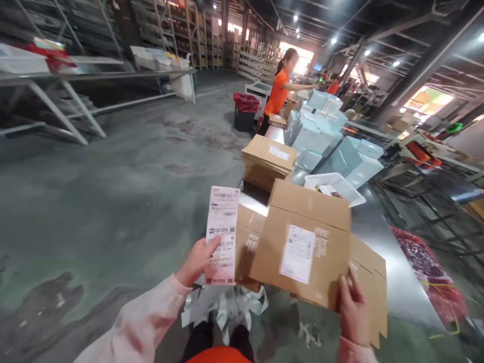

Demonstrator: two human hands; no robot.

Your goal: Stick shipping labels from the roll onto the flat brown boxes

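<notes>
Warehouse floor: grey concrete, stained, runs off to racks at left; our steel packing table stretches ahead-right.
L hand: clenched on the lower edge of a shipping label slip, thumb on its face, slip upright, out over the floor w/ nothing beneath it.
R hand: fingers clamped on the bottom right edge of a flat cardboard box, white label on its face, tilted toward us.
Box vs hands: box sits between our two hands, nearer the R; slip's right edge just beside the box, maybe overlapping a 2nd flat carton behind. More flat cardboard under the R hand; we can't tell if that's a flap of the same box.
Risk 1: box held at one edge only, so it could swing or slip out, esp. since it looks motion-blurred.
Risk 2: slip is thin, pinched low, so it could fold or drop to the floor.
Risk 3: silver scrap by our feet, trip/slide hazard.
Beyond: stack of flat cartons, white basket, pale blue boxes.
Far: co-worker in orange shirt at the table's far end, well apart from us.
</notes>
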